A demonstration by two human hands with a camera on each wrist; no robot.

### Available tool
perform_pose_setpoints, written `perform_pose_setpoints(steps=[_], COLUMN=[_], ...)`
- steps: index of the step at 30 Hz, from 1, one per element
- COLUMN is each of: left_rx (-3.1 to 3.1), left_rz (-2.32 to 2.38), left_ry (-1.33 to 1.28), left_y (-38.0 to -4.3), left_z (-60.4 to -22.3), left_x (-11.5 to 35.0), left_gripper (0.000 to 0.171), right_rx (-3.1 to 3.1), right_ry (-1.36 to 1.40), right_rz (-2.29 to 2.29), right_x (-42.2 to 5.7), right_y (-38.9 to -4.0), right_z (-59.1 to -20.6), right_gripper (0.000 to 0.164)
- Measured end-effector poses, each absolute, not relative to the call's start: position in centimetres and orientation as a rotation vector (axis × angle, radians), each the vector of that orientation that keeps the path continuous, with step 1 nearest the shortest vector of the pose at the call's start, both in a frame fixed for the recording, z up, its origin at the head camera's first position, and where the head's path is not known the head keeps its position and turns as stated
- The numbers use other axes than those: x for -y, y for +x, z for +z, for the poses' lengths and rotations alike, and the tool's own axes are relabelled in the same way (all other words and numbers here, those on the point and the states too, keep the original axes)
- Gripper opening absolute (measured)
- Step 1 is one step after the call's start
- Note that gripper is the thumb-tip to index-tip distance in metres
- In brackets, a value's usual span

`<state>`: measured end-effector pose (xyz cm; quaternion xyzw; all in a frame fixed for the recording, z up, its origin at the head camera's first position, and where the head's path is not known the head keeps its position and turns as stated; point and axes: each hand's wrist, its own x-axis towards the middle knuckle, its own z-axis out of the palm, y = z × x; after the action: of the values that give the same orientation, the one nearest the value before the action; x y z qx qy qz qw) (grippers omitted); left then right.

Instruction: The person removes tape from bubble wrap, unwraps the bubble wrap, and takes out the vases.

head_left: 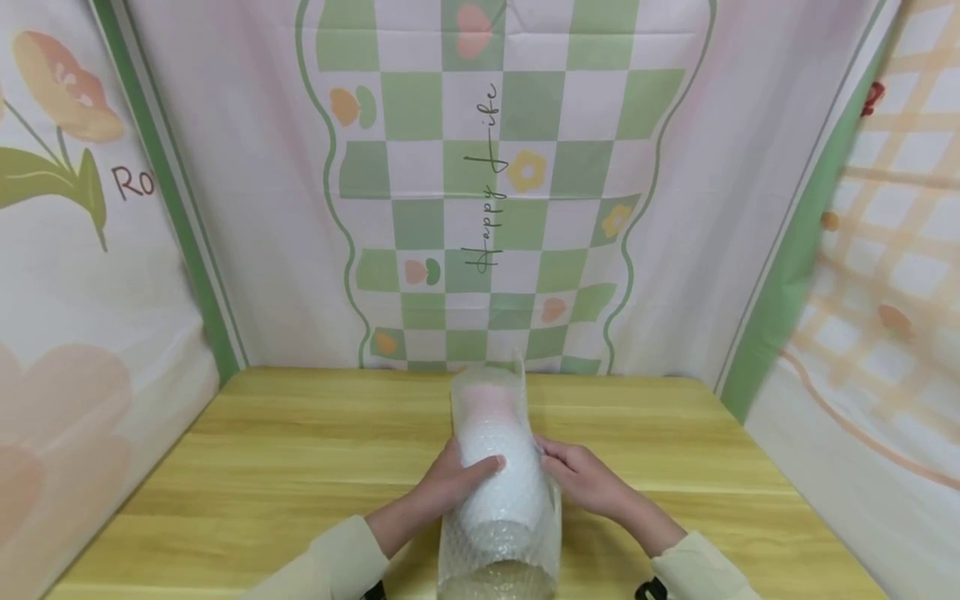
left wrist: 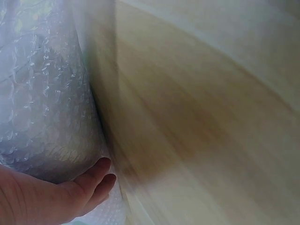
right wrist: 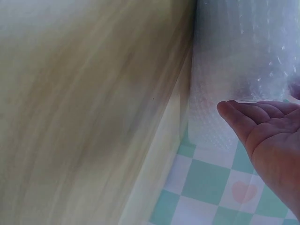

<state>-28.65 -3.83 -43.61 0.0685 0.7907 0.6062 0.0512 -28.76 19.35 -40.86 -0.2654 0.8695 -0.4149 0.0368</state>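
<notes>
A white, rounded object with a pink far end (head_left: pixel 491 404) lies lengthwise on the table, wrapped in clear bubble wrap (head_left: pixel 501 542). My left hand (head_left: pixel 455 479) grips the bundle from its left side, thumb laid across the top. In the left wrist view, the fingers of the left hand (left wrist: pixel 70 192) curve along the wrap's surface. On the other side, my right hand (head_left: pixel 581 475) pinches the bubble wrap near its raised right edge. The right wrist view has the right hand (right wrist: pixel 267 126) with its fingers under the bubble wrap (right wrist: pixel 241 61); its thumb is mostly hidden.
The wood-grain table (head_left: pixel 315 450) extends to both sides of the bundle. Behind it hangs a green-and-white checkered cloth (head_left: pixel 480 167). Printed cloth walls stand at the left (head_left: pixel 67 333) and right (head_left: pixel 862 375). The wrap's hollow near end reaches the bottom of the head view.
</notes>
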Motion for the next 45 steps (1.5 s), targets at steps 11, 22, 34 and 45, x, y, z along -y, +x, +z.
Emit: perform_pose_setpoints(steps=[11, 22, 34, 45], left_rx=[-2.401, -2.418, -2.384, -2.379], left_rz=[1.85, 1.843, 1.838, 1.841], left_ry=[0.209, 0.196, 0.207, 0.2], left_y=[-28.7, -28.7, -28.5, -28.6], left_z=[-43.6, -43.7, -43.5, -43.6], left_x=[3.9, 3.9, 4.0, 4.0], left_gripper=[0.086, 0.085, 0.084, 0.084], right_rx=[-2.608, -2.542, -2.564, -2.62], right_ry=[-0.815, -0.768, -0.704, -0.658], right_rz=[-1.343, -1.362, -1.344, -1.349], right_x=[-19.8, -20.0, -20.0, -19.3], right_y=[-28.6, -28.8, -29.8, -31.5], right_z=[-41.1, -41.2, -40.5, -40.5], right_gripper=[0.047, 0.049, 0.051, 0.048])
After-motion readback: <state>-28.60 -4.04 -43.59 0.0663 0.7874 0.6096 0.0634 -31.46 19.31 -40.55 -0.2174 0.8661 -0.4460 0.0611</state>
